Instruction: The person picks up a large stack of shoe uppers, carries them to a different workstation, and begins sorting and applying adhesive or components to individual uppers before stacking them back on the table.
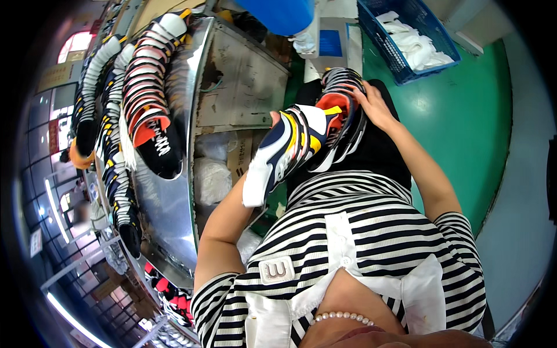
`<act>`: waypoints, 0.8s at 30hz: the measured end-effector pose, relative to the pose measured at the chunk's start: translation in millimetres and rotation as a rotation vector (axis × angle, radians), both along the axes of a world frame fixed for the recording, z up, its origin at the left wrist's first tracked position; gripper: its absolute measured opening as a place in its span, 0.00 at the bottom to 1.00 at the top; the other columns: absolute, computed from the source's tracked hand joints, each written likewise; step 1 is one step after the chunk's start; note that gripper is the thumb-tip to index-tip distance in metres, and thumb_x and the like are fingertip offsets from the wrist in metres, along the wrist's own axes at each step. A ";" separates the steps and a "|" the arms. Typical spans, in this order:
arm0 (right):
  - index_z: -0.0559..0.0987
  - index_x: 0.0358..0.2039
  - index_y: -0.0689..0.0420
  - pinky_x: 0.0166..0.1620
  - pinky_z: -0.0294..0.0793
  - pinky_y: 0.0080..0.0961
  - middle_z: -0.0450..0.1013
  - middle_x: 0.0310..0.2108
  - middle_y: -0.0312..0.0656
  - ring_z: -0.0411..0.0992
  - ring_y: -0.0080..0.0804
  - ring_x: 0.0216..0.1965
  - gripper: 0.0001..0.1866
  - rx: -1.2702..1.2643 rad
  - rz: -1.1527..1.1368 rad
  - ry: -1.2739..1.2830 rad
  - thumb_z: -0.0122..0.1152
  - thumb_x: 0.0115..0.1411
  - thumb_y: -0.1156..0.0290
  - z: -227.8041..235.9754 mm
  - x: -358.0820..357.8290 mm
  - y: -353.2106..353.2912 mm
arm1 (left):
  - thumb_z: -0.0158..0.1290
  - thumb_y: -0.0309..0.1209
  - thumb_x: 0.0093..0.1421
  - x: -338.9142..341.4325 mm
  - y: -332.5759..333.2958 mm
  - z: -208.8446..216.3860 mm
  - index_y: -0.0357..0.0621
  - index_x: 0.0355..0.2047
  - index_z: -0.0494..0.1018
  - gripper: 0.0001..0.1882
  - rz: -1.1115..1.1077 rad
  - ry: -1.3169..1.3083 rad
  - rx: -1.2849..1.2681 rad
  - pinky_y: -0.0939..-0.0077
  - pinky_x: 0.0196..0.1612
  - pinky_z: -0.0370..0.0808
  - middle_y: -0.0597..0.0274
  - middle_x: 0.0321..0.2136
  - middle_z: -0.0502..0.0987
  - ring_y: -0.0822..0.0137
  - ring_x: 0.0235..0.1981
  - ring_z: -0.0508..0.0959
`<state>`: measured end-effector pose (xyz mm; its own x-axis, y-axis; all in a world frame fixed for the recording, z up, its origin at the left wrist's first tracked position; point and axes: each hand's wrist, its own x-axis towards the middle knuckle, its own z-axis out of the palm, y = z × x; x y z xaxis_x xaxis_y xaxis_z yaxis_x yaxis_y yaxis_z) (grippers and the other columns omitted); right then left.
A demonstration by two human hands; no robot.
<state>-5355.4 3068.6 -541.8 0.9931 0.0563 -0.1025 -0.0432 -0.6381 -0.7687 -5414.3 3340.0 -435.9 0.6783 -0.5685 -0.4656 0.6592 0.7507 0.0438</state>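
A nested stack of shoe uppers in white, navy, yellow and orange-red lies across my lap, its open collar ends turned up. The near end, with white and navy panels, tilts toward my left forearm. My left hand is mostly hidden behind this end; only a bit of it shows at the upper edge, closed round the uppers. Against the far right side of the stack, my right hand grips the edge with its fingers laid along the collars.
At left, long rows of nested shoe uppers rest on a shiny metal table. Beside it stands a worn metal cabinet with plastic bags below. A blue crate with white pieces sits on the green floor, far right. A blue bin is ahead.
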 end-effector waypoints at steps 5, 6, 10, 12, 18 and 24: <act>0.67 0.53 0.60 0.50 0.66 0.29 0.69 0.46 0.51 0.68 0.41 0.46 0.23 0.305 0.147 -0.145 0.44 0.64 0.57 124.1 1.4 46.1 | 0.42 0.56 0.59 -22.2 55.2 -31.5 0.43 0.56 0.58 0.35 -0.182 -0.472 0.710 0.67 0.57 0.63 0.58 0.51 0.67 0.60 0.52 0.67; 0.67 0.52 0.60 0.46 0.68 0.25 0.71 0.41 0.50 0.71 0.32 0.41 0.23 0.438 0.177 0.014 0.45 0.64 0.57 133.8 2.3 53.5 | 0.45 0.53 0.59 -14.2 45.0 -6.7 0.41 0.57 0.56 0.35 -0.334 -0.688 0.992 0.69 0.56 0.63 0.58 0.51 0.66 0.62 0.52 0.67; 0.67 0.53 0.58 0.47 0.68 0.20 0.68 0.46 0.38 0.67 0.25 0.46 0.23 0.959 0.325 0.520 0.50 0.63 0.56 129.7 24.7 84.9 | 0.53 0.35 0.52 6.5 16.0 87.8 0.35 0.55 0.59 0.31 -0.557 -0.854 1.233 0.75 0.51 0.66 0.60 0.47 0.69 0.67 0.49 0.69; 0.68 0.51 0.60 0.43 0.68 0.17 0.69 0.43 0.37 0.67 0.21 0.43 0.23 1.185 0.328 0.441 0.56 0.60 0.61 133.3 27.8 99.3 | 0.51 0.26 0.47 13.3 30.0 90.6 0.34 0.47 0.67 0.24 -0.309 -0.531 0.986 0.75 0.46 0.70 0.58 0.39 0.75 0.66 0.41 0.75; 0.72 0.46 0.58 0.44 0.64 0.16 0.70 0.40 0.35 0.66 0.19 0.42 0.17 1.179 0.305 0.292 0.59 0.58 0.65 143.3 50.8 150.8 | 0.51 0.24 0.49 21.7 60.2 75.5 0.37 0.43 0.70 0.18 -0.107 -0.431 1.163 0.76 0.40 0.72 0.60 0.33 0.77 0.68 0.34 0.76; 0.74 0.35 0.59 0.35 0.69 0.18 0.70 0.30 0.37 0.69 0.23 0.32 0.08 1.199 -0.138 0.239 0.56 0.53 0.75 105.7 87.3 184.3 | 0.50 0.23 0.48 5.1 100.9 64.5 0.37 0.44 0.68 0.20 -0.428 -0.771 1.834 0.71 0.44 0.69 0.54 0.36 0.76 0.58 0.38 0.74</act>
